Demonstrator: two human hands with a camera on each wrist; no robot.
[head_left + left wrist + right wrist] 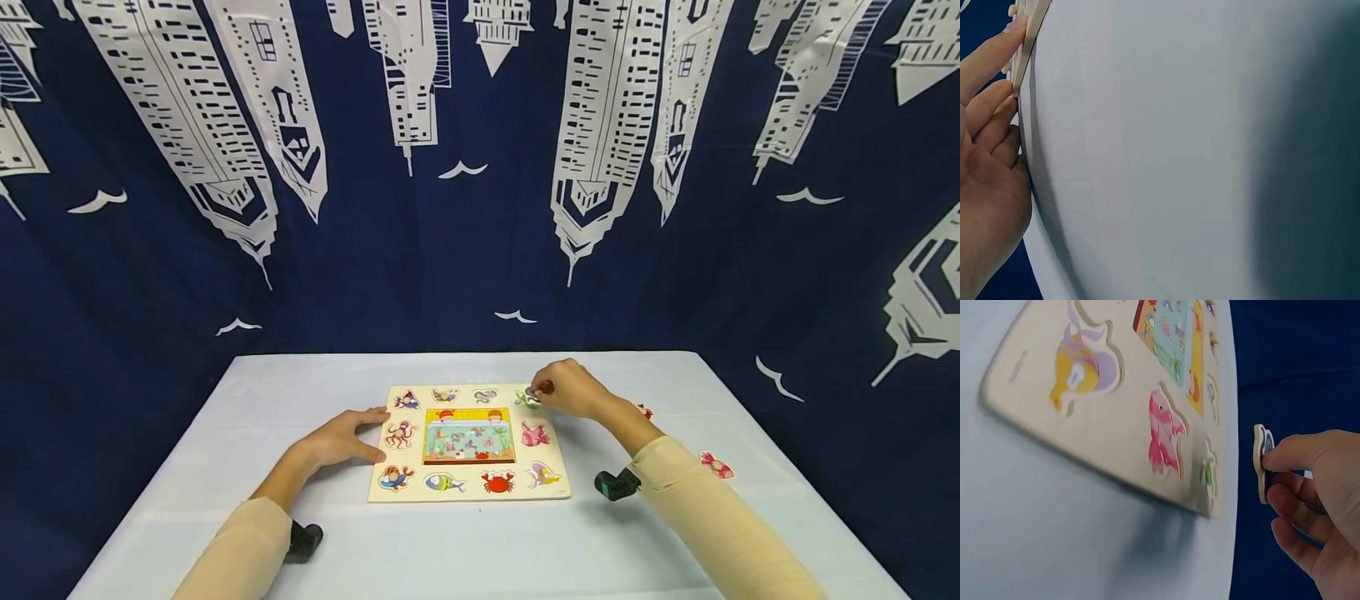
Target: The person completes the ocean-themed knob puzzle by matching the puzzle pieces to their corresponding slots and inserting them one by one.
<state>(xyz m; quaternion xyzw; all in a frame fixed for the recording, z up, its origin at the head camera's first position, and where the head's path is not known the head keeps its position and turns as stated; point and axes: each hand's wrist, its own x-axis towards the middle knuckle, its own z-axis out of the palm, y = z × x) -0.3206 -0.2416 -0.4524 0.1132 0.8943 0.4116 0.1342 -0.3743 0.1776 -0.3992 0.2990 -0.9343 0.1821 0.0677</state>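
Observation:
A light wooden puzzle board (411,458) lies flat on the table, with sea-creature pictures in shaped recesses around a central aquarium picture. My left hand (337,437) rests against its left edge, thumb and fingers spread and fairly straight; in the left wrist view the fingertips touch the rim. Over the board's far right corner, my right hand (573,390) pinches a small wooden puzzle piece (1259,464) between thumb and fingers. That piece is seen edge-on and stands apart from the board, near the green picture recess (1208,472). Its printed face is mostly hidden.
Loose on the white table to the right lie a pink-red fish piece (716,465) and another red piece (645,412), partly behind the right forearm. Black wrist devices (303,542) sit under both wrists. A navy curtain (480,250) hangs behind the table.

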